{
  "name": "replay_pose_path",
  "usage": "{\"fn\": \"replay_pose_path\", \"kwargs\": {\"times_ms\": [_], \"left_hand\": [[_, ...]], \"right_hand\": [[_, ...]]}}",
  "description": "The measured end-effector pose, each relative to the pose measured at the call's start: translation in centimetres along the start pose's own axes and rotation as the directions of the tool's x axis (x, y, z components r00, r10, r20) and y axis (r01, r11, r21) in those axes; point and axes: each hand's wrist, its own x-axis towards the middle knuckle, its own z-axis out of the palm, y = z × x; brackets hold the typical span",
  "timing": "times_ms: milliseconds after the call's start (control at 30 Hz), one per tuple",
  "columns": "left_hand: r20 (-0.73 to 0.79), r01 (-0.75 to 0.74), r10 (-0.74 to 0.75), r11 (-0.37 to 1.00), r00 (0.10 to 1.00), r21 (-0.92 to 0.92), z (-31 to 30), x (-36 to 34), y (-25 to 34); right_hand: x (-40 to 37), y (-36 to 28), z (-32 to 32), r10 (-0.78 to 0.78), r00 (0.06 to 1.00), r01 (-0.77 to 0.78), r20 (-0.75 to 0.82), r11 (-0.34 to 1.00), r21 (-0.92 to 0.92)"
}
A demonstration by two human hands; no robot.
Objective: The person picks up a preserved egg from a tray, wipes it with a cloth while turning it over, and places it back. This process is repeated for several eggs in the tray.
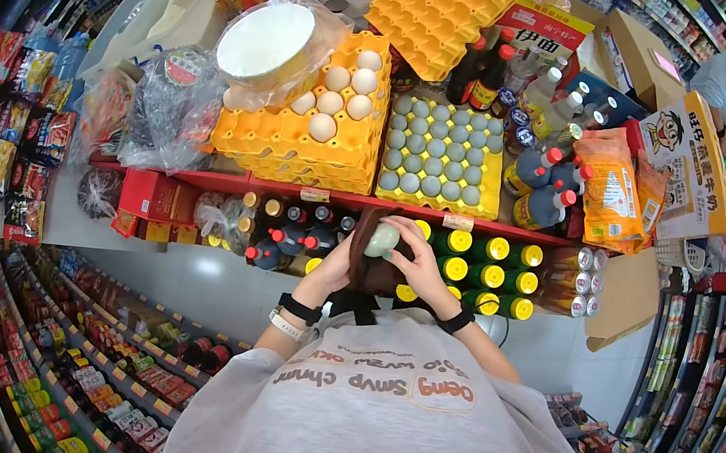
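Note:
My right hand point(422, 272) has its fingers curled round a pale green egg point(382, 239), against a dark brown cloth point(364, 236). My left hand point(336, 266) is closed at the cloth's left edge, with its fingers mostly hidden behind it. Both hands are in front of the red counter edge, above yellow-capped bottles point(486, 275). Just beyond them, a yellow egg tray point(385, 191) holds rows of similar greenish eggs. To its left stands a stack of orange egg trays point(256, 135) with several pale brown eggs point(323, 127) on top.
A bagged white bowl point(265, 41) rests on the orange stack. Dark sauce bottles point(536, 167) and orange packets point(608, 187) stand right of the yellow tray. An empty orange tray point(437, 12) leans behind. Below the counter are cans point(572, 277) and a cardboard flap point(631, 303).

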Motion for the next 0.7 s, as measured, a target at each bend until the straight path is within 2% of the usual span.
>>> {"fn": "replay_pose_path", "kwargs": {"times_ms": [33,100,133,267,333,367,433,500,567,600,633,667,700], "left_hand": [[-0.004,0.002,-0.002,1.0,1.0,0.001,0.0,0.3,-0.3],[-0.136,-0.099,0.096,0.995,0.986,-0.021,-0.6,1.3,-1.3],[-0.114,-0.155,0.15,0.987,0.982,-0.036,-0.9,1.6,-1.8],[-0.073,-0.088,0.079,0.987,0.994,-0.135,-2.1,2.7,-3.1],[-0.105,-0.126,0.124,0.992,0.987,-0.019,-1.1,2.2,-3.1],[-0.112,-0.127,0.124,0.992,0.986,-0.021,-1.3,2.2,-3.3],[-0.127,-0.16,0.18,0.975,0.975,0.154,-1.9,2.6,-3.7],[-0.173,-0.157,0.177,0.98,0.969,0.124,-2.0,2.5,-3.8],[-0.158,0.015,-0.014,1.0,0.987,0.003,-1.9,1.9,-3.1],[0.012,-0.066,0.066,0.998,0.998,0.014,-1.6,1.5,-2.7],[0.012,-0.066,0.066,0.998,0.998,0.013,-1.2,1.0,-2.3],[0.036,0.015,-0.013,0.998,0.999,-0.054,-0.8,0.2,-1.8],[0.064,0.097,-0.09,0.988,0.994,-0.119,-0.3,-0.4,-1.2]], "right_hand": [[0.0,-0.1,0.1,0.002,1.0,-0.002,0.001,1.0,0.004],[0.0,-0.1,0.4,0.036,0.999,-0.037,-0.021,0.997,-0.063],[-0.1,0.2,0.4,-0.002,0.999,-0.002,-0.035,0.995,-0.097],[-0.6,1.3,0.2,0.043,0.996,-0.053,-0.077,0.989,-0.138],[-0.7,1.4,0.0,0.094,0.993,-0.108,-0.072,0.97,-0.218],[-0.7,1.4,0.2,0.097,0.993,-0.109,-0.066,0.97,-0.216],[-0.6,0.6,0.7,0.081,0.988,-0.076,-0.134,0.996,0.044],[-0.7,-0.1,1.0,0.119,0.981,-0.103,-0.153,0.989,0.108],[-0.1,-1.1,1.0,0.051,0.968,-0.021,-0.247,0.993,0.12],[0.0,-1.3,0.7,0.051,0.968,-0.022,-0.247,0.993,0.118],[0.1,-1.4,0.2,-0.039,0.971,0.014,-0.235,0.994,-0.107],[0.1,-1.5,-0.2,-0.125,0.972,0.055,-0.201,0.945,-0.324],[0.2,-1.5,-0.4,-0.125,0.972,0.056,-0.197,0.945,-0.321]]}}
